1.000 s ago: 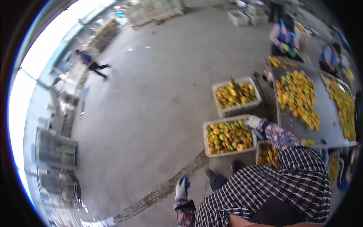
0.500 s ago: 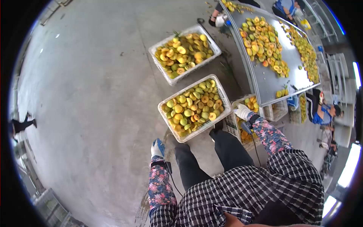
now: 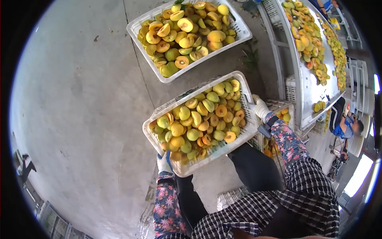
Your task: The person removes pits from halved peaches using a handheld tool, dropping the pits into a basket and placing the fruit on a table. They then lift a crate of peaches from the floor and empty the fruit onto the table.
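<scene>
A white plastic crate (image 3: 218,153) full of halved yellow-green peaches (image 3: 199,119) is held between my two hands, in front of my legs. My left hand (image 3: 164,162), in a white and blue glove, grips the crate's near left end, fingers at the rim. At the opposite end, my right hand (image 3: 260,108), in a whitish glove, has its fingers hooked at the crate's right rim. The crate tilts a little toward me, and its fruit lies heaped against the left and middle.
Beyond it stands another white crate (image 3: 211,58) heaped with halved fruit. A metal table (image 3: 296,75) bearing fruit rises at the right, with a fruit crate (image 3: 292,119) beside my right arm. A person in blue (image 3: 344,126) sits past the table. Behind my legs is a white crate (image 3: 229,198).
My left hand has come onto the crate's left end and my right hand has moved onto its right end. The crate has come up nearer to me, and my view has shifted closer.
</scene>
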Demonstrator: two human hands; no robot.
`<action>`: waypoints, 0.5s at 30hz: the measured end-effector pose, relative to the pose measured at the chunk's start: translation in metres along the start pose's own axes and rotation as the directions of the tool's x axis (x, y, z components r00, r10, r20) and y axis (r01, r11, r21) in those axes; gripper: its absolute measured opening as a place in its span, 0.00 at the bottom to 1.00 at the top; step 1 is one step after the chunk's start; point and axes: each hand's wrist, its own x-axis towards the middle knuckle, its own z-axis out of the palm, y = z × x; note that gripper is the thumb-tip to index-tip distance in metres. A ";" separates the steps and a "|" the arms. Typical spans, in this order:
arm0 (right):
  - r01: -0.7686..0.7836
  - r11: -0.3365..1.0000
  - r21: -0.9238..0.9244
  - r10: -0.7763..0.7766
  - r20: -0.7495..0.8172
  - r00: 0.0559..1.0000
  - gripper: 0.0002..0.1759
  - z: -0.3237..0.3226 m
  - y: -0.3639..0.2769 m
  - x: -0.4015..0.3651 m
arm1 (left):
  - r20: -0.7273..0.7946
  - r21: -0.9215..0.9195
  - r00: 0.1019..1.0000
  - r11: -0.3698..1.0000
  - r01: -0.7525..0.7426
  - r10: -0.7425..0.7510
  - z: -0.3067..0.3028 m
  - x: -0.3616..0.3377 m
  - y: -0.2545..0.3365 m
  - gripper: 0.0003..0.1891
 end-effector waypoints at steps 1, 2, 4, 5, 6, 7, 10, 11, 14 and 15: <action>-0.074 0.994 0.084 0.073 0.013 0.997 0.37 0.004 0.007 0.009 | 0.032 -0.096 0.999 0.995 0.019 -0.016 -0.008 0.008 -0.003 0.21; -0.146 0.975 0.168 0.143 0.033 0.989 0.37 0.008 0.012 0.016 | 0.014 -0.010 1.000 1.000 0.024 -0.024 -0.018 0.013 -0.006 0.19; -0.161 0.921 0.355 0.168 0.014 0.986 0.31 0.011 -0.011 0.010 | -0.017 0.040 0.999 0.999 -0.034 0.035 -0.002 0.011 0.009 0.17; -0.167 0.904 0.393 0.129 0.123 0.984 0.28 0.009 -0.004 0.015 | -0.047 0.197 0.997 0.979 -0.046 0.056 -0.018 0.024 -0.006 0.15; -0.179 0.886 0.427 0.086 0.227 0.970 0.25 0.008 0.008 0.022 | -0.060 0.132 0.997 0.990 -0.040 0.048 -0.014 0.023 -0.002 0.14; -0.241 0.880 0.409 0.148 0.246 0.958 0.19 0.015 0.018 0.028 | -0.065 0.063 0.997 0.997 -0.036 0.040 -0.007 0.017 -0.001 0.12; -0.170 0.944 0.282 0.134 0.141 0.981 0.15 0.018 0.017 0.031 | 0.010 0.047 0.998 0.997 0.060 -0.060 -0.011 0.009 0.007 0.08; -0.248 0.921 0.301 0.201 0.176 0.964 0.16 0.014 0.005 0.023 | 0.038 0.082 0.993 0.991 0.105 -0.109 -0.013 0.013 0.011 0.07; -0.185 0.964 0.190 0.133 0.256 0.957 0.15 -0.005 -0.024 0.001 | 0.068 -0.041 0.985 0.986 0.160 -0.157 -0.024 0.046 -0.003 0.10; -0.217 0.906 0.363 0.137 0.234 0.963 0.17 -0.005 -0.023 -0.004 | 0.152 -0.136 0.978 0.977 0.165 -0.145 0.006 0.026 0.024 0.10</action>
